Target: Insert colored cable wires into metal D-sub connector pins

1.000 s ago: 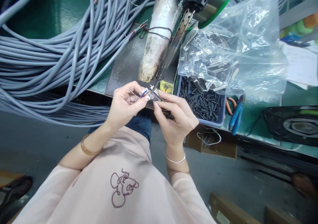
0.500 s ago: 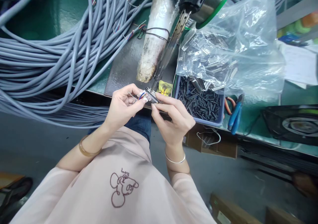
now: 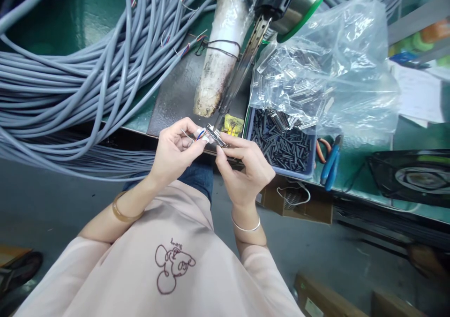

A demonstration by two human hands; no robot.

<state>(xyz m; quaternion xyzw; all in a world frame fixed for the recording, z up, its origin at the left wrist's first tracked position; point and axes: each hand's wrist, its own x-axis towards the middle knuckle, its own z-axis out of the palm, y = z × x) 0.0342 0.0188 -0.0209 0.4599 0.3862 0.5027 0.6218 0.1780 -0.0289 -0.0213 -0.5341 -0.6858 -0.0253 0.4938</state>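
My left hand [image 3: 177, 146] pinches the stripped end of a cable, whose thin coloured wires [image 3: 201, 134] stick out past the fingertips. My right hand [image 3: 242, 162] grips a small metal pin connector [image 3: 217, 136] between thumb and fingers. Wires and connector meet just under the tip of a soldering iron [image 3: 242, 68], which slants down from a black holder. Whether the wires are joined to the pins is too small to tell. A yellow sponge [image 3: 232, 125] lies right behind the connector.
Grey cables [image 3: 80, 87] are heaped at the left. A blue bin [image 3: 311, 167] of black tube pieces stands at the right, a plastic bag [image 3: 337, 68] of connectors over it. Blue-handled cutters [image 3: 331, 167] lie beside it. A plastic-wrapped white cylinder [image 3: 220, 64] leans beside the iron.
Both hands stay almost where they were, with the connector and wires shifted only very slightly under the iron tip. The view has moved a little.
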